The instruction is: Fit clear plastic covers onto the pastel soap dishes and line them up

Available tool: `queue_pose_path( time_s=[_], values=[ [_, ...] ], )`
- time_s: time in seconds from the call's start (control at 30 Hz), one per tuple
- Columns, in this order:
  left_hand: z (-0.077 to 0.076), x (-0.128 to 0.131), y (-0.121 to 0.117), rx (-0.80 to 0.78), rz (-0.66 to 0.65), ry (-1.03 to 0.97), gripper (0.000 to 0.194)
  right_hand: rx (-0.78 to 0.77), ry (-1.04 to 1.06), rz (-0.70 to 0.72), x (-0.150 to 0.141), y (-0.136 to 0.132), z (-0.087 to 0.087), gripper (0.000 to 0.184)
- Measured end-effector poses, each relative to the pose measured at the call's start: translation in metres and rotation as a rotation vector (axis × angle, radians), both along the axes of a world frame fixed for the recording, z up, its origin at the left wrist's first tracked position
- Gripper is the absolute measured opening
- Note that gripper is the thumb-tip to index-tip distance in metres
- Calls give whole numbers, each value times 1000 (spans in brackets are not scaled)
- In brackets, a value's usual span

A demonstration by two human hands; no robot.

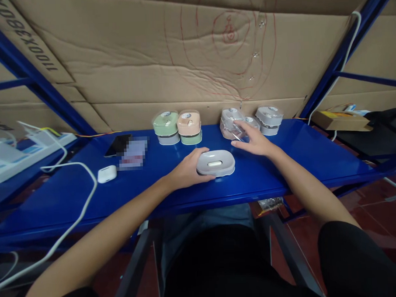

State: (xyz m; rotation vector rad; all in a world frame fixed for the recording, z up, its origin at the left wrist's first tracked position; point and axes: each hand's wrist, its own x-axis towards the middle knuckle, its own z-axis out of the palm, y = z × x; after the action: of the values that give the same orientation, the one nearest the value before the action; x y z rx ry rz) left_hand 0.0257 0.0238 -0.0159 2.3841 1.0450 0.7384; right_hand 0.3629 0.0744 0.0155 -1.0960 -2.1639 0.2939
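Box point(215, 157): grey, oval, slot on top; on blue table point(252, 179), inside left hand's curl.
Left hand point(189, 170): grasping the box, thumb on near side, fingers on far side, partly hidden.
Right hand point(258, 139): fingers spread at clear plastic point(237, 132); gripping or only touching, cannot tell.
Stack point(227, 122): just beyond right hand, grey above pinkish; lower part screened by plastic and fingers.
Green tub point(166, 122), peach tub point(188, 122): beyond left hand; sticker point(166, 114) print too small to read.
Blurred patch point(134, 152): left of left hand, pixelated, contents unreadable.
Cardboard point(131, 59): far beyond left hand, "1100X380X" upside down, cut off by frame edge.
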Motion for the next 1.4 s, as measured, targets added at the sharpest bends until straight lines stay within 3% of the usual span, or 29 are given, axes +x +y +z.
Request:
queue_pose_path(
  time_s=[0.17, 0.33, 0.43, 0.6, 0.73, 0.83, 0.93, 1.07, 1.23, 1.4],
  values=[
    [-6, 3, 4, -142, 9, -120, 133, -7, -108, 310, -24, -22, 13, 93],
    [-15, 3, 9, -186, -30, -214, 145, -100, -203, 514, -51, -36, 15, 89],
    [-16, 3, 11, -160, -34, -194, 146, -107, -222, 534, -56, -34, 9, 88],
    [-14, 0, 13, -133, -57, -155, 138, -128, -316, 429, -51, -37, 3, 101],
    [-9, -9, 16, 18, 13, -202, 111, -93, -273, 385, -31, -39, 12, 100],
    [0, -15, 16, 232, 110, -214, 85, 45, -126, 172, -2, -29, 29, 96],
    [15, -15, 21, 423, 164, -89, 69, 187, -7, -251, 26, -6, 48, 95],
    [39, -2, 46, 515, 173, 100, 68, 142, -34, -673, 37, 35, 65, 87],
    [53, 19, 74, 519, 339, 359, 77, -32, -199, -904, 13, 68, 78, 75],
    [47, 24, 65, 520, 454, 537, 77, -110, -390, -913, -2, 80, 86, 76]
  ],
)
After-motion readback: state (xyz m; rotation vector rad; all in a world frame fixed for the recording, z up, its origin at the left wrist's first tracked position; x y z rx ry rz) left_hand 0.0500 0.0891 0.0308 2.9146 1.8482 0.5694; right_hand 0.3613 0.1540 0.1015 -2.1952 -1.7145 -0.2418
